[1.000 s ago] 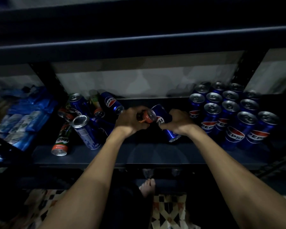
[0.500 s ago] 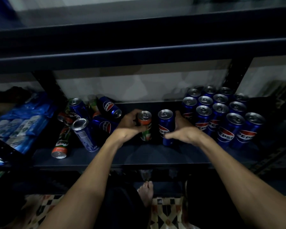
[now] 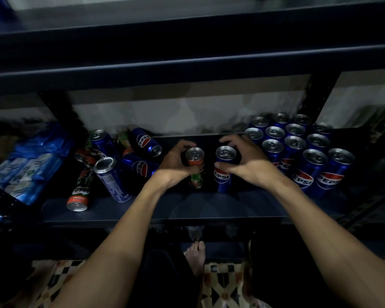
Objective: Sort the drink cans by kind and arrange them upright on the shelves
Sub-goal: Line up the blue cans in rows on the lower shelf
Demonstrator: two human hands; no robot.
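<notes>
**Two cans upright, one in each hand**

Head view: left hand [image 3: 176, 165] grips orange-green can [image 3: 195, 165], silver top, label unreadable. Right hand [image 3: 247, 165] curls round blue can [image 3: 223, 172] reading PEPSI. Both cans stand upright mid-shelf [image 3: 187, 207], just beside each other. Right: upright Pepsi block [image 3: 309, 165]. Left: toppled pile [image 3: 111, 165], with Milo can [image 3: 80, 190] lying flat.

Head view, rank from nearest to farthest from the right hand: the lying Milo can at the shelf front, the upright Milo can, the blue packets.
From the right hand:
1. upright Milo can, just left, held by the left hand.
2. lying Milo can, front left of shelf.
3. blue packets, far left.
</notes>
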